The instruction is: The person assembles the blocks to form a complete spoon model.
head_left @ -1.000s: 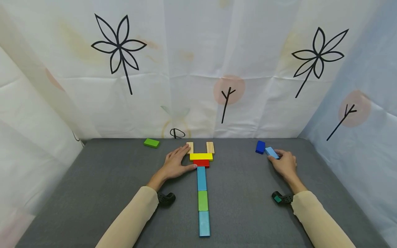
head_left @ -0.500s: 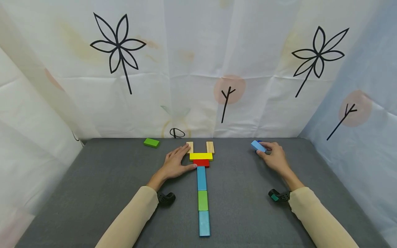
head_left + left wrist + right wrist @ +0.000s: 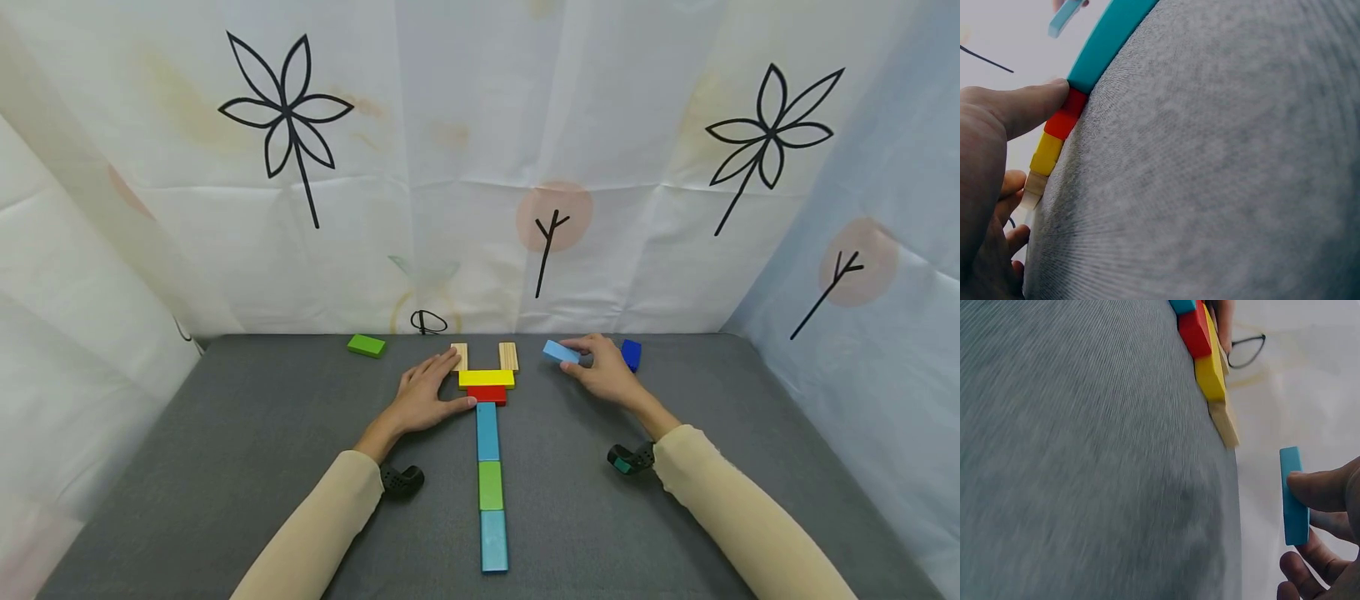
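Right grip: the right hand [image 3: 609, 377] pinches a light blue block [image 3: 561, 352] between thumb and fingers [image 3: 1319, 487], clamped on its long faces; the block is off the mat, in the air.
Block place: it hangs over the far edge of the grey mat [image 3: 225, 433], just right of the right wooden block [image 3: 508, 356], and well clear of the dark blue block [image 3: 632, 353] behind the hand.
Left grip: the left hand [image 3: 427, 396] lies flat with fingers relaxed; its thumb [image 3: 1029, 109] touches the red block [image 3: 487, 394] and its fingertips reach the left wooden block [image 3: 459, 356]. It clamps nothing.
Figure: red, yellow block [image 3: 487, 378] and both wooden blocks sit at the mat's far edge; a teal-green-teal column [image 3: 490, 483] runs from red toward the near edge.
Step in hand: by my reading, carrying the light blue block to the figure while the left hand steadies it.
Next move: it calls for lowering the block squarely against the figure without nudging the wooden block.
Arms: both forearms stretch forward in cream sleeves, the right angled inward toward the centre.
Elsewhere: a green block [image 3: 367, 345] lies near the far left corner.
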